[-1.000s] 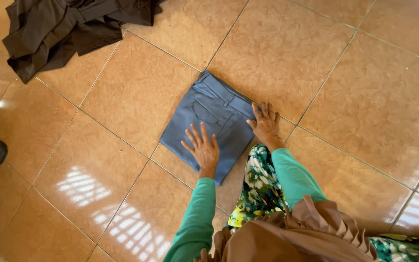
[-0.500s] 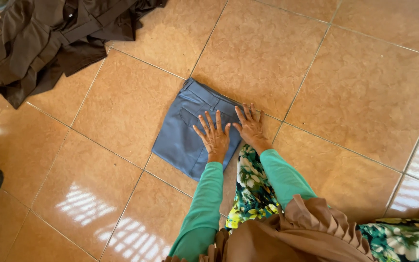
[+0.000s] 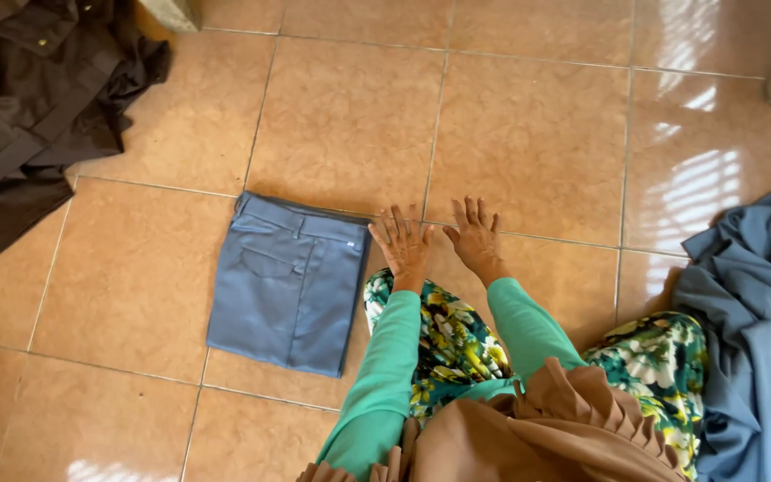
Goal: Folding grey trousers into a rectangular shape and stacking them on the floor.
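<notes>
A folded pair of blue-grey trousers (image 3: pixel 287 281) lies flat on the tan floor tiles. My left hand (image 3: pixel 402 243) rests palm down on the tile just right of the trousers, fingers spread, holding nothing. My right hand (image 3: pixel 476 236) is flat on the floor beside it, fingers apart and empty too. Both arms wear green sleeves. My knees in floral fabric (image 3: pixel 443 335) sit just below the hands.
A heap of dark brown clothing (image 3: pixel 33 116) lies at the upper left. A pile of blue-grey cloth (image 3: pixel 756 330) sits at the right edge. Glossy tiled floor (image 3: pixel 528 134) stretches ahead, with bright window reflections at the upper right.
Both hands have left the folded trousers and now lie on the bare tile to its right. The view has swung right, bringing the blue cloth pile into sight.
</notes>
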